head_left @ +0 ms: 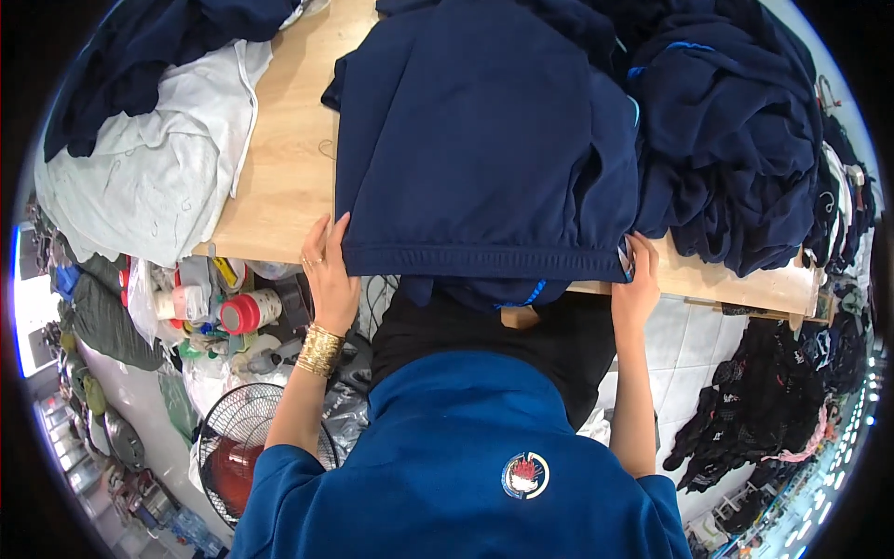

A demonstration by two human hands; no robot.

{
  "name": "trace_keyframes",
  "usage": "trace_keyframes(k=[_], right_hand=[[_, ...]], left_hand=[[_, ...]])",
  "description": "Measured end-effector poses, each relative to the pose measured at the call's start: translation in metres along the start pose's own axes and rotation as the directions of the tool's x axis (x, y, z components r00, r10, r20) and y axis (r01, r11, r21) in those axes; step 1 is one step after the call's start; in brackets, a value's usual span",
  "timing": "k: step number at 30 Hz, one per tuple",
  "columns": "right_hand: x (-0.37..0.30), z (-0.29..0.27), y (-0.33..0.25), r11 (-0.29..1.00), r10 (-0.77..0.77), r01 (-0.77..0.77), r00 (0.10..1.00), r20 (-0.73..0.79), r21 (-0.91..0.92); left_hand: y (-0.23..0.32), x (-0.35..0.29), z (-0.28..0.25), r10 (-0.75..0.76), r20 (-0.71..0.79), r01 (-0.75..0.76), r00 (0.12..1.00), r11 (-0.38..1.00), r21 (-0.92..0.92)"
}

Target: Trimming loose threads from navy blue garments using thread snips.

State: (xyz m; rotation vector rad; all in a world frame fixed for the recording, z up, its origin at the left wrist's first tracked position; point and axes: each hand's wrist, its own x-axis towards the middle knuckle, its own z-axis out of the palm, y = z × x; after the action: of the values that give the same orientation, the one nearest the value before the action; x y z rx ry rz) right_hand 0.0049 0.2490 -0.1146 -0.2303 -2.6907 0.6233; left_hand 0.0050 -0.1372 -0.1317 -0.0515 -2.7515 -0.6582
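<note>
A pair of navy trousers point(466, 168) lies spread on the wooden table, its gathered elastic waistband along the near edge. At the waistband's left corner, my left hand point(331, 279) pinches the cloth between thumb and fingers; gold bangles circle that wrist. My right hand point(636, 284) grips the right corner, where a small whitish tag or label shows by the fingers. Between the two hands the waistband runs nearly straight. Below it, more navy cloth with a bright blue strip point(523, 294) hangs over the table's edge, above my lap.
A heap of navy garments point(731, 140) crowds the table's right side. White cloth point(168, 168) with dark navy cloth on top covers the left. Bare wood point(284, 140) shows between. Below left stand a fan point(247, 438) and a red-lidded jar point(244, 313); black lacy fabric point(754, 401) hangs lower right.
</note>
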Motion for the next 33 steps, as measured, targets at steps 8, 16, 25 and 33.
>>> trace_keyframes(k=[8, 16, 25, 33], right_hand=[[-0.008, -0.002, 0.007, 1.000, 0.023, -0.022, 0.999, 0.039, -0.007], [-0.006, -0.004, 0.003, 0.998, 0.062, -0.062, 0.998, 0.015, 0.016], [0.033, -0.047, -0.116, 0.794, -0.142, 0.077, 0.988, 0.062, 0.604], [0.050, -0.103, -0.132, 0.626, -0.073, -0.063, 0.988, 0.139, 0.777]], left_hand=[[-0.007, -0.007, -0.003, 0.016, 0.062, -0.015, 0.998, 1.000, -0.018], [0.003, 0.001, -0.022, -0.010, 0.115, 0.019, 0.993, 0.996, -0.085], [0.132, 0.064, -0.046, 0.258, 0.484, 0.236, 0.836, 0.628, -0.742], [0.151, 0.150, -0.034, 0.549, 0.369, -0.029, 0.750, 0.585, -0.811]])
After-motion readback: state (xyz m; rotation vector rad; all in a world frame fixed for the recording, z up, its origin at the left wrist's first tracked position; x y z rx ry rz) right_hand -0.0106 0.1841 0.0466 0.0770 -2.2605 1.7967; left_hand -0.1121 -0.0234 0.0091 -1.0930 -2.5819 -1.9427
